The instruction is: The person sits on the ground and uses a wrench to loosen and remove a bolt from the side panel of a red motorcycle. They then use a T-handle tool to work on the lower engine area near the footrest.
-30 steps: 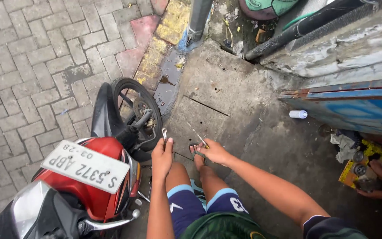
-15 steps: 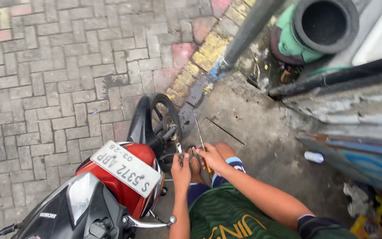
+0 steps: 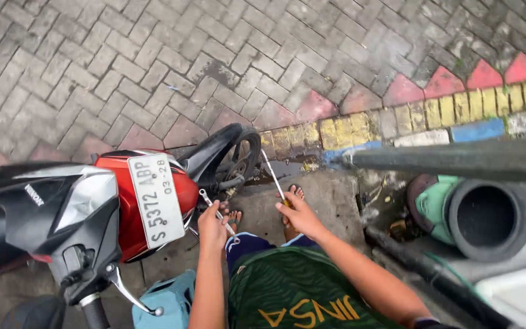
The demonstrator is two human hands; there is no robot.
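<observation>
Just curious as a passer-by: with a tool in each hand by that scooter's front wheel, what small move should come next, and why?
Probably bring the wrench in the left hand toward the front wheel. The right hand already holds a long thin tool angled at the wheel, and both tools hang just short of it.

Both arms come up from the bottom of the view and stretch forward, bare from the elbow down. The left hand [image 3: 213, 226] is curled into a fist, knuckles up, fingers wrapped tight, wrist pretty much straight with the forearm running nearly vertical below it. The right hand [image 3: 299, 214] sits just to the right of it and a touch further forward, also closed in a grip, with its forearm angling off down and to the right toward the elbow. The two hands are close together but not touching. Bare toes poke out just beyond each hand.
</observation>
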